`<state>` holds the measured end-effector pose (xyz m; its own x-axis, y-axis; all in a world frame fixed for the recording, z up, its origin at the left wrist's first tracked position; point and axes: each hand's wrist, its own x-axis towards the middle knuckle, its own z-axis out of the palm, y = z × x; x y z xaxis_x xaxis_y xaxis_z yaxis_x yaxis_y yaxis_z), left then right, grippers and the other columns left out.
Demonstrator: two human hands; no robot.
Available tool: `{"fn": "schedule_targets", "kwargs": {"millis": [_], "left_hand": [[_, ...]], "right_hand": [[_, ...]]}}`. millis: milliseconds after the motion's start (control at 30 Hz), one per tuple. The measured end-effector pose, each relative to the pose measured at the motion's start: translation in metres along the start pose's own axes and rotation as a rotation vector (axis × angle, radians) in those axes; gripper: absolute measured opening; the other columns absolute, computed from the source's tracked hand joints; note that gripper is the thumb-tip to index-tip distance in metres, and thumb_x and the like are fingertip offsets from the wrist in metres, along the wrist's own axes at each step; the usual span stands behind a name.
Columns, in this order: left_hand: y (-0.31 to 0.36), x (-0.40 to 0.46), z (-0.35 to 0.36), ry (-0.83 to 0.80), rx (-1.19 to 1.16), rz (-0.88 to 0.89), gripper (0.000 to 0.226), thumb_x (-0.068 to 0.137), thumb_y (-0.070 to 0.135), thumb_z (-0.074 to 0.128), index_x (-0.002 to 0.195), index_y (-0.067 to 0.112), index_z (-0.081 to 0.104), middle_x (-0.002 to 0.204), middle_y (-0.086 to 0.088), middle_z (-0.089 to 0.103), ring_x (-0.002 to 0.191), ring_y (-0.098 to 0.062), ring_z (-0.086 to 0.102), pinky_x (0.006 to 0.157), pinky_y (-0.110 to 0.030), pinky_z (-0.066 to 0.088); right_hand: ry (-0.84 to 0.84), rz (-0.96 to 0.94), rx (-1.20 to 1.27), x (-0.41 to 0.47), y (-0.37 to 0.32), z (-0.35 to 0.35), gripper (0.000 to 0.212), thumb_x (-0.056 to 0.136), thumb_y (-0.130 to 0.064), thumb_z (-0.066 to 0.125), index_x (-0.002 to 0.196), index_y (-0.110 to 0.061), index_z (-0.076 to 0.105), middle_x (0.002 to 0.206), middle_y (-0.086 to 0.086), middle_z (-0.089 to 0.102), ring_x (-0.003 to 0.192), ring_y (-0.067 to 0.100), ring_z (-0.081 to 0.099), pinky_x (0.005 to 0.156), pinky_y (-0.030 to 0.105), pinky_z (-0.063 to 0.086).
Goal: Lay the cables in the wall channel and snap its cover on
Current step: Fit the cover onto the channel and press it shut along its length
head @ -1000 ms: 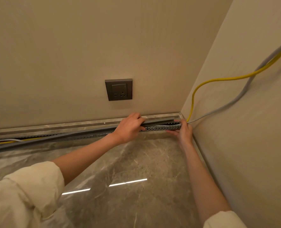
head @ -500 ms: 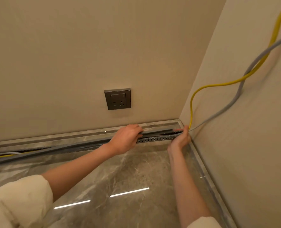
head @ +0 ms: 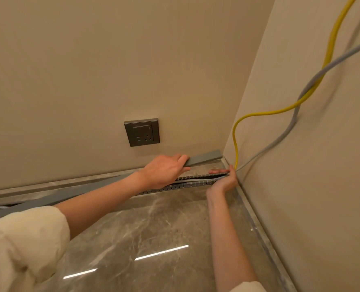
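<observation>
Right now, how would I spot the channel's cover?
Find the dark wall socket; just below it, the left hand holds up a flat grey strip, the cover, reaching to the corner. Unlike the slotted channel beneath, it is smooth and plain.

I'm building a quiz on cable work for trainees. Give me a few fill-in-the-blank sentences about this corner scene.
1. The left hand grips the grey ____, lifted off the slotted channel.
2. The right hand rests at the channel's end in the ____ of the room.
3. Beside the grey cable, a ____ cable runs down the right wall.

Missing words: cover; corner; yellow
</observation>
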<state>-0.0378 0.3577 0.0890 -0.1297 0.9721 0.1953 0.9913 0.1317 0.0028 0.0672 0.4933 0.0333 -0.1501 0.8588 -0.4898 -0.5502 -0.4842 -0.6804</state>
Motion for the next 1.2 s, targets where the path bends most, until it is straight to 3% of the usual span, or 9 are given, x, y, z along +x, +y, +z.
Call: {"fn": "schedule_targets", "kwargs": {"millis": [133,333,467,633,733,833,900,1033,1200], "left_hand": [[0.002,0.004,0.008,-0.111,-0.058,0.048,0.034,0.100,0.039,0.024,0.106,0.010,0.041,0.089,-0.014,0.059,0.055,-0.023,0.043,0.050,-0.037,0.034],[0.004,0.007,0.000,-0.113,0.053,0.153,0.035,0.101,0.038,0.021,0.108,0.009,0.040,0.083,-0.012,0.057,0.050,-0.025,0.046,0.044,-0.035,0.035],[0.006,0.014,-0.009,-0.103,0.053,0.182,0.031,0.101,0.036,0.023,0.103,0.010,0.039,0.074,-0.009,0.053,0.044,-0.020,0.039,0.041,-0.033,0.030],[0.005,0.014,0.003,-0.146,0.025,0.140,0.033,0.101,0.036,0.022,0.105,0.008,0.039,0.081,-0.014,0.057,0.052,-0.029,0.047,0.045,-0.036,0.034],[0.001,0.012,0.009,-0.174,-0.007,0.103,0.033,0.101,0.036,0.022,0.107,0.008,0.039,0.084,-0.016,0.059,0.053,-0.028,0.042,0.048,-0.035,0.029],[-0.005,0.012,0.009,-0.193,-0.066,0.079,0.033,0.101,0.037,0.022,0.105,0.009,0.040,0.083,-0.016,0.059,0.047,-0.019,0.032,0.050,-0.033,0.026],[-0.006,0.012,0.009,-0.199,-0.078,0.083,0.034,0.101,0.039,0.021,0.106,0.010,0.039,0.082,-0.016,0.059,0.047,-0.018,0.034,0.050,-0.034,0.027],[-0.002,0.013,0.010,-0.189,-0.063,0.121,0.034,0.101,0.038,0.023,0.107,0.009,0.040,0.084,-0.016,0.060,0.059,-0.034,0.051,0.049,-0.039,0.037],[0.001,0.017,0.008,-0.134,-0.014,0.168,0.035,0.101,0.037,0.022,0.103,0.008,0.042,0.081,-0.015,0.059,0.056,-0.033,0.050,0.048,-0.036,0.032]], "right_hand": [[-0.013,0.067,0.129,-0.003,-0.007,0.002,0.033,0.087,-0.021,0.044,0.055,-0.019,0.033,0.036,-0.006,0.036,0.033,0.013,0.037,0.043,0.023,0.035],[-0.041,0.149,0.053,-0.003,-0.008,0.004,0.025,0.080,-0.032,0.046,0.058,-0.022,0.039,0.059,-0.001,0.045,0.055,0.018,0.046,0.058,0.026,0.040],[-0.086,0.156,0.050,-0.004,-0.008,0.005,0.025,0.081,-0.035,0.043,0.060,-0.021,0.044,0.056,0.000,0.050,0.058,0.021,0.048,0.062,0.028,0.042],[-0.135,0.251,0.141,-0.008,-0.012,0.004,0.023,0.077,-0.037,0.049,0.085,-0.017,0.057,0.083,0.008,0.061,0.082,0.028,0.060,0.069,0.032,0.050],[-0.125,0.265,0.173,-0.007,-0.013,0.005,0.017,0.074,-0.035,0.052,0.069,-0.019,0.051,0.064,0.003,0.060,0.068,0.024,0.061,0.064,0.028,0.050],[-0.118,0.260,0.213,-0.005,-0.014,0.005,0.022,0.073,-0.032,0.053,0.059,-0.020,0.042,0.044,-0.003,0.052,0.042,0.018,0.058,0.049,0.022,0.049],[-0.132,0.269,0.201,-0.005,-0.013,0.005,0.020,0.071,-0.034,0.054,0.059,-0.020,0.045,0.051,-0.001,0.055,0.047,0.020,0.060,0.052,0.023,0.050],[-0.188,0.274,0.173,-0.008,-0.013,0.007,0.021,0.070,-0.037,0.053,0.070,-0.018,0.061,0.058,0.004,0.067,0.056,0.024,0.066,0.055,0.028,0.055],[-0.191,0.268,0.150,-0.009,-0.014,0.008,0.024,0.073,-0.038,0.051,0.077,-0.016,0.060,0.074,0.007,0.063,0.071,0.026,0.060,0.058,0.027,0.053]]}}
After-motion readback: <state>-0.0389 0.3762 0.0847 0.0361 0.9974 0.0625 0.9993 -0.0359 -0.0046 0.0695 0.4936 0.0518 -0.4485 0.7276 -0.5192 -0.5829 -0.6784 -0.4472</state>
